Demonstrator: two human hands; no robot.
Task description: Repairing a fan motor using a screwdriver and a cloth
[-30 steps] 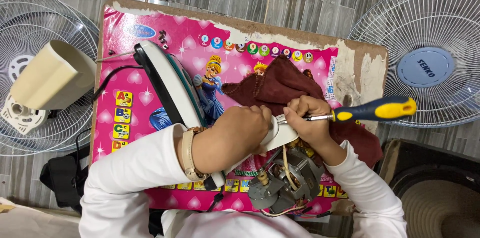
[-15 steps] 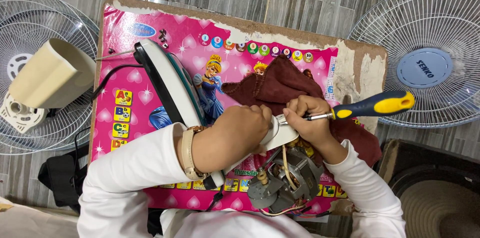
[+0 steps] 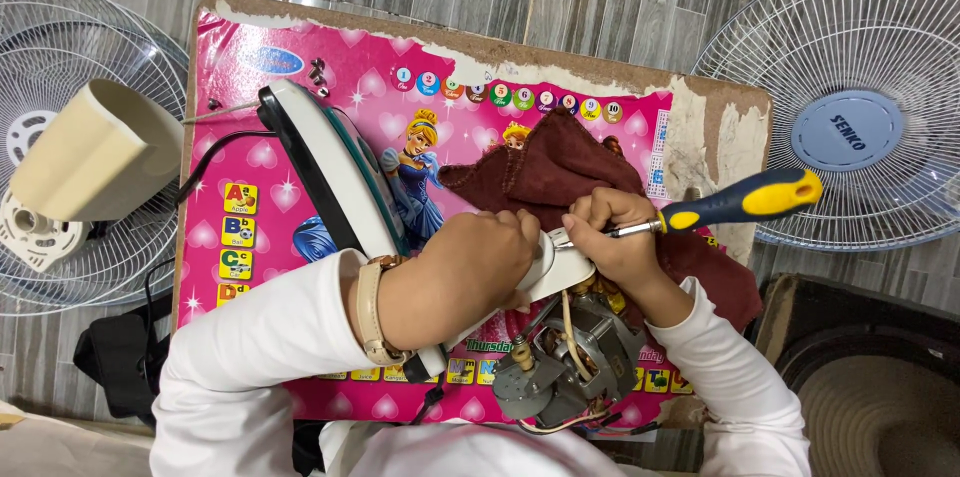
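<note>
My left hand [image 3: 470, 267] grips a small white plastic part [image 3: 556, 267] over a pink picture board [image 3: 300, 107]. My right hand [image 3: 615, 237] holds a screwdriver with a blue and yellow handle [image 3: 745, 199], its metal shaft pointing left into the white part. Just below both hands sits a grey fan motor [image 3: 565, 362] with copper windings and loose wires. A dark red cloth [image 3: 560, 172] lies under and behind my right hand. A clothes iron [image 3: 330, 177] lies beside my left forearm.
A fan grille [image 3: 850, 87] lies on the floor at right, another grille [image 3: 60, 87] at left with a beige fan housing [image 3: 95, 152] on it. Small screws [image 3: 318, 77] rest near the board's top left. A round dark object [image 3: 880, 407] sits at bottom right.
The screwdriver handle has tilted slightly upward at its far end. My hands stay on the white part, nearly in the same place.
</note>
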